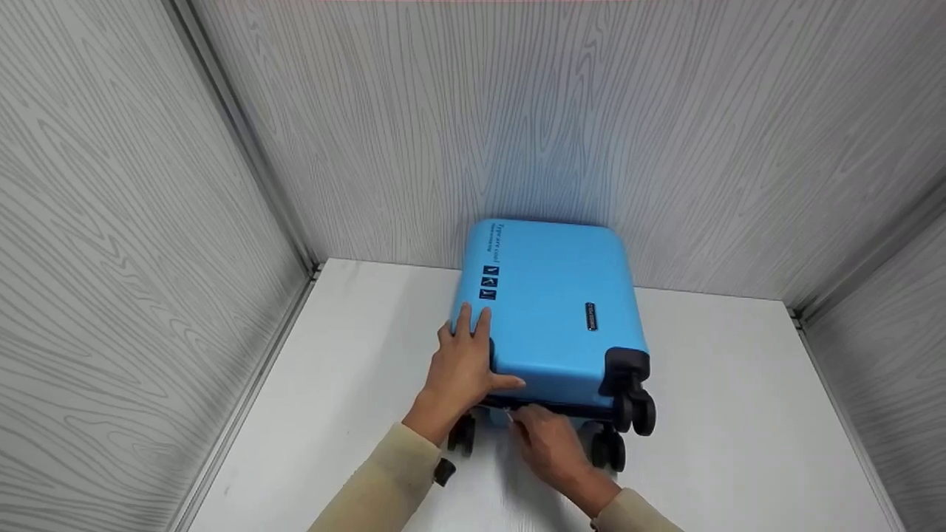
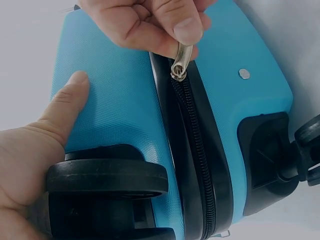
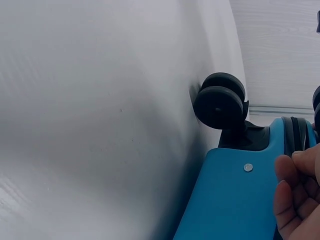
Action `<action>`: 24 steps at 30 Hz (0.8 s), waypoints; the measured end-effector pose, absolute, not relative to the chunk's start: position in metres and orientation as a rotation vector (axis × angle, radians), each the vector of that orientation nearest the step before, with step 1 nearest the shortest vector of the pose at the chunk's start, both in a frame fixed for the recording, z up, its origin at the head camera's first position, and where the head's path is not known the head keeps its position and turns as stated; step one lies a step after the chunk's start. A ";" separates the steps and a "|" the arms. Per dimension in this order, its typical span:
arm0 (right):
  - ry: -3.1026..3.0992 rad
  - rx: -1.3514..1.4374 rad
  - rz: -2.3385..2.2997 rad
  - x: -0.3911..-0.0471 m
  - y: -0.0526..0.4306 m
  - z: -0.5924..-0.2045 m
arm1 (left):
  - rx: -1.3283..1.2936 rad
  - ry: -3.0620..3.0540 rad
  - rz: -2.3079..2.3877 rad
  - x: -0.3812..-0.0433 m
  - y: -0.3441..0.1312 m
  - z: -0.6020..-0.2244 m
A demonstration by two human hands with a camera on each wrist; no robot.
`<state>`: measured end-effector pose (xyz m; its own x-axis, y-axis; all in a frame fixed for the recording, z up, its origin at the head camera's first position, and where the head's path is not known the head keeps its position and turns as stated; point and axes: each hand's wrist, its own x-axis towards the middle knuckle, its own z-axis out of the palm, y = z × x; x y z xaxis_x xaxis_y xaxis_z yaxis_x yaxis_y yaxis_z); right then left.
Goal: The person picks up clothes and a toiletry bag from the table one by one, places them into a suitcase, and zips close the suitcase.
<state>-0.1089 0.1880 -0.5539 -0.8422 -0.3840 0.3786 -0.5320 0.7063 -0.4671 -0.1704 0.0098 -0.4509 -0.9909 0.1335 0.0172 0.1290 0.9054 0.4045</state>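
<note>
A blue hard-shell suitcase (image 1: 554, 288) lies on its side on the white floor, its black wheels (image 1: 637, 410) toward me. My left hand (image 1: 460, 368) rests flat on the suitcase's near left corner, thumb spread over the wheel end. Between thumb and fingers my right hand (image 1: 550, 445) pinches a silver zipper pull (image 2: 183, 59), which sits on the black zipper (image 2: 197, 145) along the wheel end. In the left wrist view the zipper teeth run closed from the slider down toward the left-hand corner. The right wrist view shows the pinching right hand (image 3: 302, 192) at its edge.
Grey wood-grain panels (image 1: 384, 133) stand behind and on both sides of the white floor (image 1: 355, 355). The suitcase's far end is close to the back panel. Dark wheels (image 3: 220, 102) jut out at the suitcase's near end.
</note>
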 end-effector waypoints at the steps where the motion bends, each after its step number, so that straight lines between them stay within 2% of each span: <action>1: -2.664 0.732 0.846 -0.109 0.187 -0.553 | 0.210 3.056 0.650 -0.170 0.010 -0.451; 24: -2.682 0.752 0.763 -0.111 0.174 -0.551 | 0.231 3.074 0.642 -0.170 0.011 -0.452</action>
